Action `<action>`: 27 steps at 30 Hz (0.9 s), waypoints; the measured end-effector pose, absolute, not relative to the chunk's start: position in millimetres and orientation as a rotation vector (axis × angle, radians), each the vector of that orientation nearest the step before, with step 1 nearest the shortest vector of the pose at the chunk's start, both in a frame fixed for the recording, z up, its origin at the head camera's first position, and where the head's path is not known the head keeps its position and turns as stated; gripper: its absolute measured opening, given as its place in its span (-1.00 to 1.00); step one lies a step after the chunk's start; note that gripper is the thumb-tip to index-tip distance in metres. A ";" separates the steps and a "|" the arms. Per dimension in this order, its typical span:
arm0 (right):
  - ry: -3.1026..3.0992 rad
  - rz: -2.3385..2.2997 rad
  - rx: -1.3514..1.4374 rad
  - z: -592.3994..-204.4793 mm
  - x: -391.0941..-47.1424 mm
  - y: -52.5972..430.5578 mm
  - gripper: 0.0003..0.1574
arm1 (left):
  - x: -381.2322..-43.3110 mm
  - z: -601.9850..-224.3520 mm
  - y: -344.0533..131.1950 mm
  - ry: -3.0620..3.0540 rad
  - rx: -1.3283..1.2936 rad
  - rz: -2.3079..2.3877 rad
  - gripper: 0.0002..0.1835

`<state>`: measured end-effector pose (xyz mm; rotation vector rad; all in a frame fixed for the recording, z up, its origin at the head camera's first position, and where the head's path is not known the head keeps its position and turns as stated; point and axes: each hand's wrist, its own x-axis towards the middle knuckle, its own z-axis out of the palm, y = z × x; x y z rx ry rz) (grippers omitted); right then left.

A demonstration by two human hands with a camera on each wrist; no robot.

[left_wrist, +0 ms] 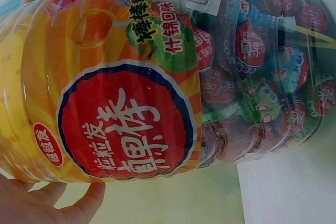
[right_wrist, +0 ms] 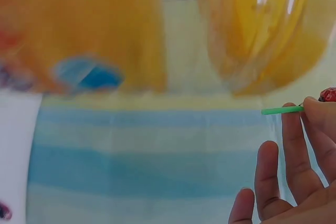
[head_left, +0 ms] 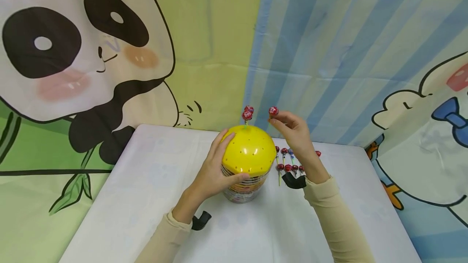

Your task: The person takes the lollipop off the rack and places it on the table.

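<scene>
A tall clear jar (left_wrist: 128, 119) of lollipops stands on the table, topped by a domed yellow lid (head_left: 252, 149) dotted with small holes. My left hand (head_left: 215, 171) grips it around the lid, thumb at the front and fingers along the far left side. Two red-wrapped lollipops (head_left: 248, 113) stand upright at the back of the lid. To the right of them, above the lid's edge, my right hand (head_left: 294, 133) pinches another red lollipop (head_left: 273, 111) just below its head. Its green stick (right_wrist: 281, 110) shows in the right wrist view.
Several loose lollipops (head_left: 288, 168) lie in rows on the white table (head_left: 153, 182), right of the jar and partly behind my right forearm. A panda-printed cloth (head_left: 204, 52) hangs behind the table. Black straps (head_left: 201, 220) show at both wrists.
</scene>
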<state>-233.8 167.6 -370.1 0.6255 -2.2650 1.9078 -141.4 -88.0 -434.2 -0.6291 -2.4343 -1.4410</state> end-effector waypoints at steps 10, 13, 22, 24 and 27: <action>-2.465 1.629 0.306 -417.7 -218.1 229.0 -0.65 | -141.9 -434.8 -87.1 -2.431 -0.628 -1.450 0.15; -2.535 1.557 0.207 -440.1 -213.6 250.5 -0.61 | -141.9 -434.5 -87.1 -2.428 -0.628 -1.453 0.14; -2.657 1.488 -0.095 -501.1 -199.7 297.9 -0.54 | -141.5 -433.7 -87.4 -2.429 -0.621 -1.451 0.13; -2.679 1.485 -0.168 -511.1 -197.5 304.9 -0.56 | -141.5 -433.3 -87.2 -2.430 -0.621 -1.452 0.14; -2.720 1.461 -0.258 -523.1 -194.1 312.9 -0.58 | -141.7 -433.2 -86.8 -2.431 -0.622 -1.453 0.14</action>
